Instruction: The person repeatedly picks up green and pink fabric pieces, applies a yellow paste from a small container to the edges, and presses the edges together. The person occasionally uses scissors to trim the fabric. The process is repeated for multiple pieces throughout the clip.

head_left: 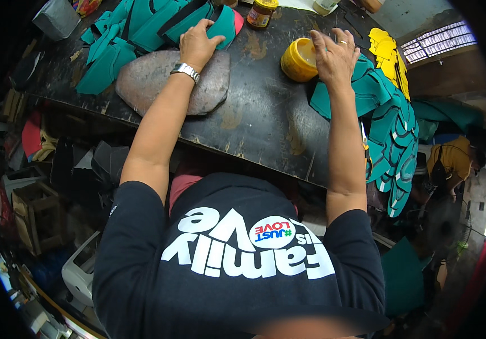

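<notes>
My left hand [199,44] rests at the edge of a heap of teal cut pieces [152,25], some with black parts. Its fingers reach onto a piece with a pink end, and the thumb stands apart; no firm grip shows. Below the wrist, which wears a metal watch, lies a broad flat stone slab [212,87]. My right hand [336,59], with a ring on one finger, is raised beside the rim of a yellow tub [298,63] with pale contents. Its fingers are spread, and nothing shows in them. Under the right forearm lie more teal pieces [370,93].
Jars [260,16] stand at the table's far side. Yellow cut pieces [387,56] lie far right. Orange-handled scissors [365,144] are by the right forearm. The dark worn table [254,121] ends before my body. Another person [452,161] bends at right; a wooden stool [35,217] stands left.
</notes>
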The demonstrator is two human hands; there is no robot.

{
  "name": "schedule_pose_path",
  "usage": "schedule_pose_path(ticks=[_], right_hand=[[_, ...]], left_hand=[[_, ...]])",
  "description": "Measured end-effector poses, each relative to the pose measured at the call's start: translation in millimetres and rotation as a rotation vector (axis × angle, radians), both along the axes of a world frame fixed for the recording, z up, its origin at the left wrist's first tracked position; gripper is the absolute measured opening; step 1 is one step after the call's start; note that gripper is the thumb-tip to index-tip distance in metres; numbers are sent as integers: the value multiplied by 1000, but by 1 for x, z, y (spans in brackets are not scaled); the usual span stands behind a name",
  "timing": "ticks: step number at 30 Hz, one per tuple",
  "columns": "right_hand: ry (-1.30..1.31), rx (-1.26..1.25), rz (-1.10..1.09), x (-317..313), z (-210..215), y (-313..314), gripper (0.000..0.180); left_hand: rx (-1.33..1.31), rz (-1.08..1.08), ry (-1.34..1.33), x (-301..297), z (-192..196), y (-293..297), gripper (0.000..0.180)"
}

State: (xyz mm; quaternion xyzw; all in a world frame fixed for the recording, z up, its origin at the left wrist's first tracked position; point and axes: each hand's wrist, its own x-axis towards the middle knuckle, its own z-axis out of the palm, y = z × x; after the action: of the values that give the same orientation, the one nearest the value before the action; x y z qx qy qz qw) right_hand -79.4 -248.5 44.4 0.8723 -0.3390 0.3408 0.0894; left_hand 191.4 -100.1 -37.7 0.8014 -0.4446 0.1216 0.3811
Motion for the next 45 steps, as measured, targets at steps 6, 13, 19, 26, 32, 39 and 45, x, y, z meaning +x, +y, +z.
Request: schedule_pose_path(ticks=[6, 13, 19, 26, 32, 39, 45], right_hand=[[177, 17, -87, -28, -29, 40, 41], [188, -25, -23, -46, -16, 80, 44], [-501, 708, 622, -61, 25, 102, 70], [-511, 1452, 1189, -55, 4, 113, 102], [-848, 1639, 1069, -65, -17, 118, 96], [-792, 1451, 990, -56, -12, 116, 93], [-517, 513, 627, -67, 7, 139, 55]], left_hand=[[-578, -370, 298, -10, 24, 7, 33], [-391, -616, 518, -51, 61, 71, 31], [104, -941, 641, -71, 97, 120, 39], [-41, -1174, 1014, -66, 75, 110, 48], [-525, -1068, 2057, -116, 36, 111, 58], [-439, -970, 1917, -176, 40, 110, 39], [-508, -770, 1630, -180, 65, 101, 31]])
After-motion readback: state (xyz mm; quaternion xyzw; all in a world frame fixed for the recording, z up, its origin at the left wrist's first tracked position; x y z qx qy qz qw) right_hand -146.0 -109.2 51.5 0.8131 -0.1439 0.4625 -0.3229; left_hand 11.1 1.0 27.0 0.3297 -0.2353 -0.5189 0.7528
